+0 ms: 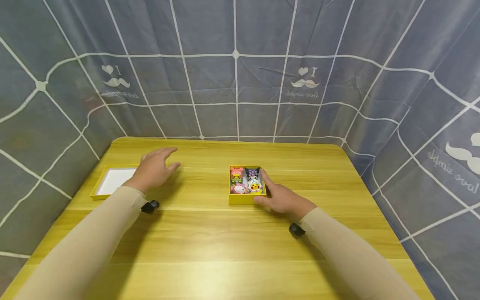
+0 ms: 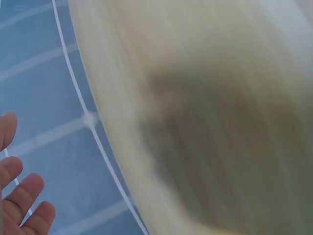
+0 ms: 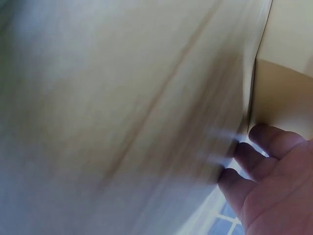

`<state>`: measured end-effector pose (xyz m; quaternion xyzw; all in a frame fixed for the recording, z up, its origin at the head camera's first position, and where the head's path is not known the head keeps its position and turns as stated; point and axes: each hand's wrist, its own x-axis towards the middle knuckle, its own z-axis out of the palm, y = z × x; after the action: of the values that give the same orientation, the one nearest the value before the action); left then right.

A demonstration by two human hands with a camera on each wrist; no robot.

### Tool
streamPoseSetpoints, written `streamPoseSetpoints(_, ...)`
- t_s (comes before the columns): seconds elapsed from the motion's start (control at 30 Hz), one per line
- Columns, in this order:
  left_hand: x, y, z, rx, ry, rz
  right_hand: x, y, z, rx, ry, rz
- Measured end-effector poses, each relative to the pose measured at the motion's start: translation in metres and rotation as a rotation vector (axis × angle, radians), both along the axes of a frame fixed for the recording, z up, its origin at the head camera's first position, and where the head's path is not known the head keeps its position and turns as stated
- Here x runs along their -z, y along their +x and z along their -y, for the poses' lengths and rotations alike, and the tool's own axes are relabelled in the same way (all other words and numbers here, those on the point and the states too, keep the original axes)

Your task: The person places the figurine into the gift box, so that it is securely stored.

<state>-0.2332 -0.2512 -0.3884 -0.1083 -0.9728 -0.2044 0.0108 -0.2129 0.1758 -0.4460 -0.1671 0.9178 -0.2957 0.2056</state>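
Observation:
A small yellow box (image 1: pixel 243 200) stands on the table, with several small toy figures (image 1: pixel 246 181) inside: a pink bear-like one, a dark purple one, a pink-and-white one and a yellow-faced one. My right hand (image 1: pixel 281 199) grips the box by its right side, thumb at the front corner and fingers along the side. In the right wrist view, the fingers (image 3: pixel 274 142) are bent against the box's side (image 3: pixel 283 95). Raised above the table on the left, my left hand (image 1: pixel 154 168) holds nothing, its fingers loosely spread.
Behind my left wrist lies a shallow yellow tray-like lid (image 1: pixel 99 183) with a white inside, partly hidden by the hand. The wooden table (image 1: pixel 210 237) has a rounded far edge. Grey curtains (image 1: pixel 210 83) with white lines hang around it.

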Motion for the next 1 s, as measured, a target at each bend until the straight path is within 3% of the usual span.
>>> streamPoseSetpoints(0.37,0.012,0.030,0.110,-0.161,-0.035,0.114,0.001,0.001,0.002,-0.024,0.018,-0.031)
streamPoseSetpoints(0.5,0.014,0.041,0.135,-0.183,-0.051,0.151,0.001,0.001,0.003,-0.033,0.042,-0.041)
streamPoseSetpoints(0.73,0.017,0.052,0.161,-0.170,-0.032,0.221,0.001,0.003,0.003,-0.011,0.024,-0.031)
streamPoseSetpoints(0.87,0.017,0.056,0.169,-0.164,-0.019,0.236,-0.007,0.008,0.011,0.032,0.009,-0.143)
streamPoseSetpoints(1.0,0.018,0.061,0.176,-0.162,0.002,0.266,-0.029,0.018,0.041,0.088,-0.011,-0.352)
